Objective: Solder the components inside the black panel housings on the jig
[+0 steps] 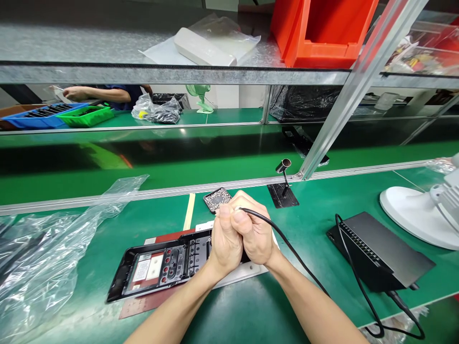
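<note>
Cable (283, 234) at the centre, curving down and to the right, with its pale tip (237, 208) held up above the black case (175, 265). Right hand (257, 236) closed, thumb and forefinger apparently pinching the cable close behind that tip. Left hand (227, 236) curled tight against the right, thumb pressed to forefinger; contents of that pinch hidden, so no saying for sure.

To do this well, grip near the tip, not farther back along the cable, and press just firmly enough to prevent twisting. Brace hand against hand, as now, for small, steady movements. Leave slack in the loose curve beside the right forearm (308, 303): no sharp bend, no tug from that side. Turn the tip outward for a check by eye, being mostly covered by the thumbs.

Mind the case below, lying over a brown board (138, 305); best to work a little above, without scraping the rim. Mind also the tray (208, 203) of small metal bits just beyond the knuckles, easy to knock. Farther right, a dark box (394, 253) with black cord (354, 271) lying across; avoid snagging.
</note>
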`<action>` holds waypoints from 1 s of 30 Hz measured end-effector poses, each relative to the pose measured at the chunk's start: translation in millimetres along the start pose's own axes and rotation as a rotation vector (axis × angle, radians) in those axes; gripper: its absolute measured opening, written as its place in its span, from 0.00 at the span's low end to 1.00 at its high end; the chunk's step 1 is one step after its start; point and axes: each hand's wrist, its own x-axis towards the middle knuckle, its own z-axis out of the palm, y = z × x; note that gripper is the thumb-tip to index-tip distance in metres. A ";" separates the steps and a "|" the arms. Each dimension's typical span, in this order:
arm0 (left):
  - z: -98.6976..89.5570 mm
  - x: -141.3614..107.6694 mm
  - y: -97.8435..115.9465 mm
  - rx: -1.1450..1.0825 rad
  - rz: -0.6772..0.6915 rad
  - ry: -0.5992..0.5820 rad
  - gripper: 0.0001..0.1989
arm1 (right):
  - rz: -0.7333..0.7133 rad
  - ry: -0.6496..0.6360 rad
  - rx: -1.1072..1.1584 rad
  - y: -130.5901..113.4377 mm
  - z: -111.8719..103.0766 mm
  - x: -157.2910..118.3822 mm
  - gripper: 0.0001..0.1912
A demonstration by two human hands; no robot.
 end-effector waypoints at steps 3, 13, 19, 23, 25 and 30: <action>0.1 0.5 1.6 0.016 0.028 0.010 0.32 | 0.005 0.001 -0.002 1.0 -0.1 -0.4 0.18; 3.1 4.2 10.2 -0.018 0.032 -0.132 0.32 | -0.012 0.037 0.022 -5.1 -0.1 1.9 0.20; 0.9 4.1 10.4 -0.043 0.034 -0.125 0.29 | -0.007 0.027 0.006 -6.6 -1.0 0.6 0.20; -1.1 7.1 19.0 -0.083 0.033 -0.206 0.31 | -0.005 0.016 -0.018 -8.4 -3.3 2.0 0.19; -2.5 8.6 24.5 -0.097 0.021 -0.250 0.31 | -0.018 0.023 -0.048 -9.8 -4.2 2.8 0.19; -15.1 11.3 29.0 -0.054 0.081 -0.354 0.36 | -0.008 0.033 -0.097 -13.1 -4.7 2.7 0.20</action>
